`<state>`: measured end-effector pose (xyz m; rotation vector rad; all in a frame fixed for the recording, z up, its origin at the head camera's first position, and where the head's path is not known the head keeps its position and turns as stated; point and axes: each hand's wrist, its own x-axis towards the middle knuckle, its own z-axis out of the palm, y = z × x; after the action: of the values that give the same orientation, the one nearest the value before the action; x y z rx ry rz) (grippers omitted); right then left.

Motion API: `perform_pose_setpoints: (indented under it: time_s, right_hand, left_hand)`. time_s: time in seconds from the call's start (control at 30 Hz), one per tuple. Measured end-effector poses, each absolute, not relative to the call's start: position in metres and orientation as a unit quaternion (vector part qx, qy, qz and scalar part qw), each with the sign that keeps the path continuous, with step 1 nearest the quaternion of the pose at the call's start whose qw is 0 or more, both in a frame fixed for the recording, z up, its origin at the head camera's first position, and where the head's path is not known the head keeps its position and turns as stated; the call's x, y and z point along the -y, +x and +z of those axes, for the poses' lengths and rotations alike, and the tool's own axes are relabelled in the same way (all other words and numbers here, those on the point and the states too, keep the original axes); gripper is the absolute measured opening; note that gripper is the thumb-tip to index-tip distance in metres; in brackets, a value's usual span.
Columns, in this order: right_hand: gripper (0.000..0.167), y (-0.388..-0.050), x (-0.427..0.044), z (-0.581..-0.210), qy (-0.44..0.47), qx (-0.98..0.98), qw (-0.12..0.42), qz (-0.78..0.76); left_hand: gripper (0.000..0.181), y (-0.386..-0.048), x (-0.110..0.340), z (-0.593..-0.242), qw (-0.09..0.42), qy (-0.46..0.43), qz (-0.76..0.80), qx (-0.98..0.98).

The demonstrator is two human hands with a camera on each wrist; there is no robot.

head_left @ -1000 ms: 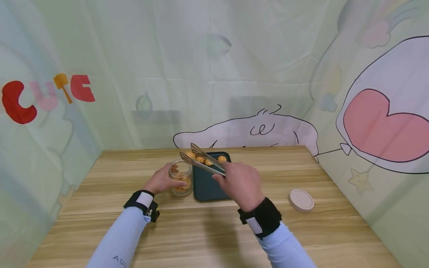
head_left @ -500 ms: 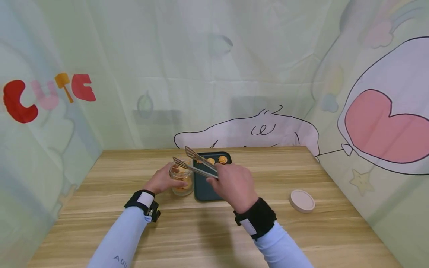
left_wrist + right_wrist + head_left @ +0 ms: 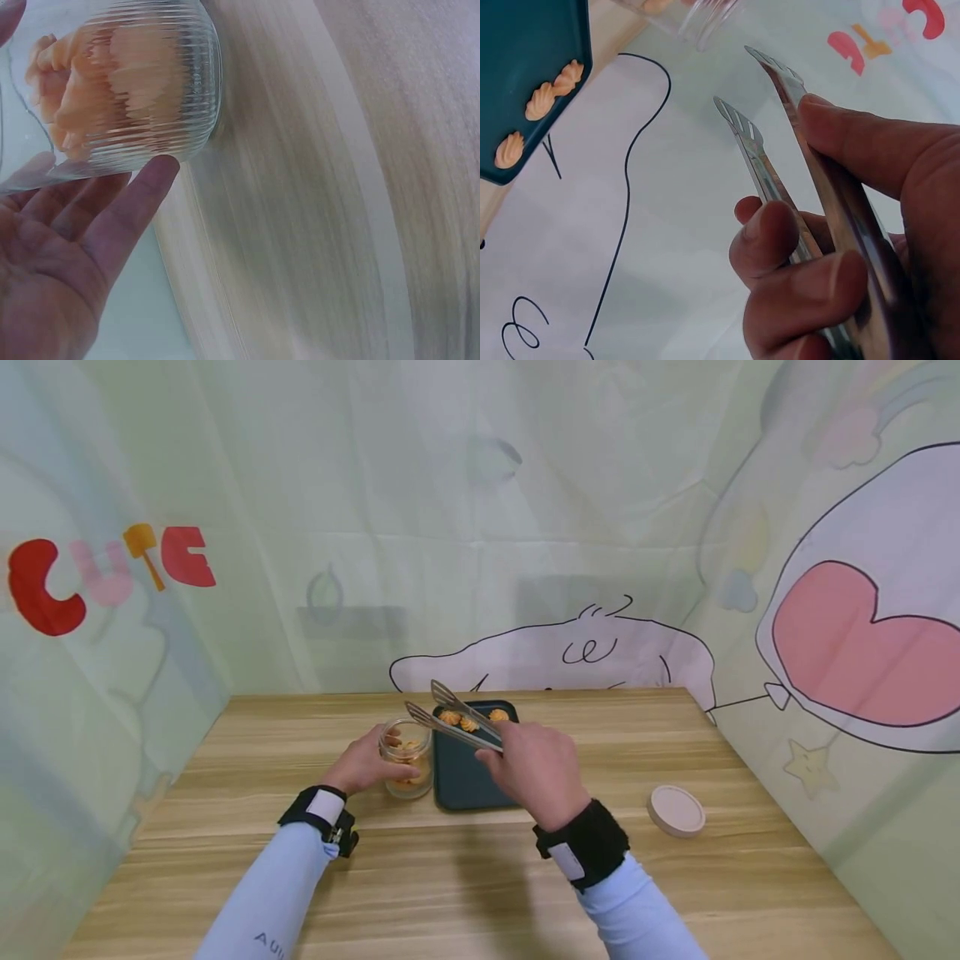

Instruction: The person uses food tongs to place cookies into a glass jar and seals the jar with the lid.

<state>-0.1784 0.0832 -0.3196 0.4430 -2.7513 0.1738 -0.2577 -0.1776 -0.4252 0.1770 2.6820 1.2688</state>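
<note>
My left hand (image 3: pixel 363 766) grips a clear glass jar (image 3: pixel 408 785) from its left side; the jar stands upright and uncovered. Piped cookies (image 3: pixel 139 82) show through its ribbed wall in the left wrist view. My right hand (image 3: pixel 542 772) holds metal tongs (image 3: pixel 840 202), their two slotted tips spread apart with nothing between them. In the head view the tips hang just above and right of the jar mouth. Beside the jar lies a dark green tray (image 3: pixel 468 777). Three swirled cookies (image 3: pixel 540 103) sit along its far edge, partly behind the tongs in the head view.
A round pale lid (image 3: pixel 676 810) lies on the wooden table (image 3: pixel 375 893) to the right. Printed cloth (image 3: pixel 337 527) hangs behind the table and along both sides.
The tongs, with a cookie between their tips, moved left over the jar. They have come back right without it, tips apart. The left hand and jar stayed in place.
</note>
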Motion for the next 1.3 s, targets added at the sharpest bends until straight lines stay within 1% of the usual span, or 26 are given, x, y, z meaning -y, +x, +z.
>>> perform_pose_setpoints:
  time_s: [0.23,0.43,0.73,0.83,1.07,1.3]
  right_hand:
    - [0.035,-0.188,-0.093,-0.319,0.144,0.972,0.178,0.047]
    - [0.038,-0.202,-0.103,-0.319,0.123,0.98,0.147,0.056]
    - [0.038,-0.228,-0.121,-0.331,0.084,0.989,0.104,0.063]
    - [0.039,-0.234,-0.127,-0.336,0.074,0.991,0.094,0.064]
    - [0.044,-0.248,-0.138,-0.351,0.063,0.992,0.082,0.068]
    - [0.044,-0.259,-0.146,-0.367,0.037,0.994,0.055,0.082]
  left_hand:
    - [0.085,-0.259,0.18,-0.426,0.08,0.061,0.428,-0.898]
    - [0.09,-0.26,0.18,-0.424,0.088,0.052,0.428,-0.898]
    - [0.092,-0.26,0.181,-0.424,0.083,0.051,0.424,-0.9]
    - [0.093,-0.26,0.181,-0.423,0.085,0.049,0.425,-0.9]
    - [0.089,-0.26,0.18,-0.423,0.08,0.052,0.432,-0.897]
    - [0.106,-0.259,0.18,-0.427,0.074,0.071,0.437,-0.894]
